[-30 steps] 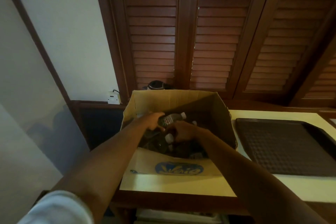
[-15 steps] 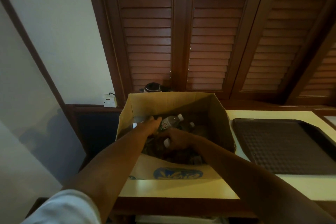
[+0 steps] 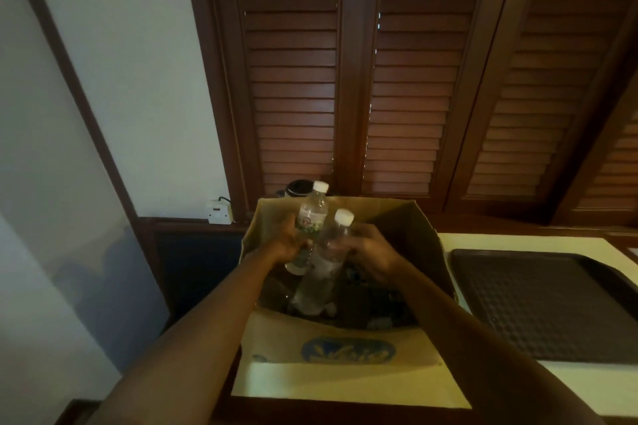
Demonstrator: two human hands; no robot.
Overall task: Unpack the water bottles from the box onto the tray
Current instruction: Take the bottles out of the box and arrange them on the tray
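We are looking at a tan cardboard box wearing a blue oval logo with yellow lettering on its near flap. Two clear bottles are showing white caps; the left bottle is carrying a white label with red and green marks, while the right bottle is looking plain. To the right, a dark brown tray is showing a dimpled grid pattern on a pale cream tabletop. Far behind, reddish-brown slatted shutters are meeting a white wall.
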